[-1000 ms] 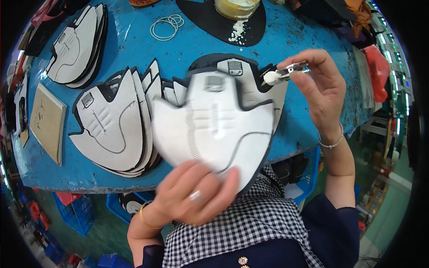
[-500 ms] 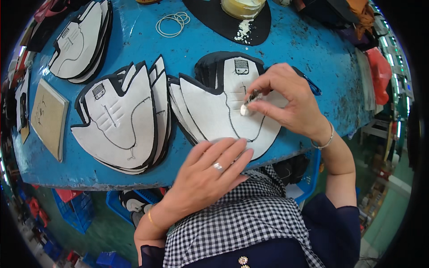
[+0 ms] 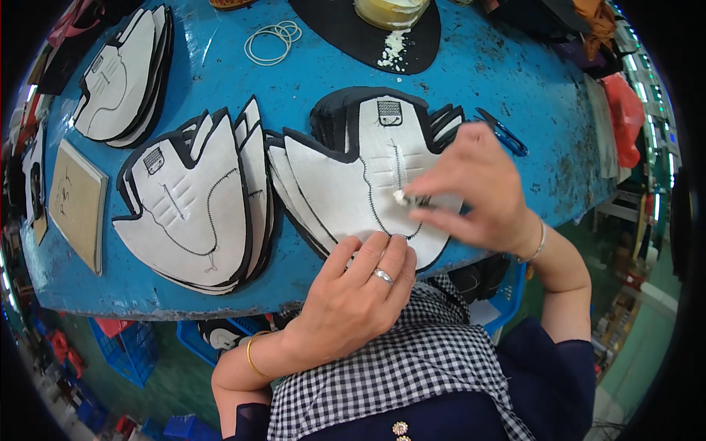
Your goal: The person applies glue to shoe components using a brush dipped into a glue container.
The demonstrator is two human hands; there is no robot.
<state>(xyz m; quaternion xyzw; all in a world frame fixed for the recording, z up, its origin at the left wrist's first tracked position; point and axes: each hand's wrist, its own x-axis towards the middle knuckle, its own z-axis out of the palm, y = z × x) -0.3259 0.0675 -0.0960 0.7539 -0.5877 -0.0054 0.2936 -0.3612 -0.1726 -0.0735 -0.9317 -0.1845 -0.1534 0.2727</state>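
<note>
A stack of white, dark-edged fabric pieces that look like shoe uppers (image 3: 334, 198) lies in front of me, with black zigzag stitching on the top one. My left hand (image 3: 357, 294) has its bent fingers on the near edge of that top piece; its thumb is hidden. Above the same piece, my right hand (image 3: 482, 191), blurred by motion, pinches a small dark tool with a white tip (image 3: 401, 197). The tip is close to the line of stitching. Whether it touches the fabric I cannot tell.
Another stack of uppers (image 3: 187, 228) lies to the left, a third (image 3: 110, 95) farther back. A notebook (image 3: 77, 202) sits at the left. Behind are rubber bands (image 3: 268, 45), a yellow tub (image 3: 393, 13) on a black sheet (image 3: 331, 26) with white crumbs, and a blue cutter (image 3: 507, 136).
My left fingers have bent and drawn in on the upper's near edge. My right hand has shifted slightly down and right, tilting the tool flatter. The view has shifted slightly.
</note>
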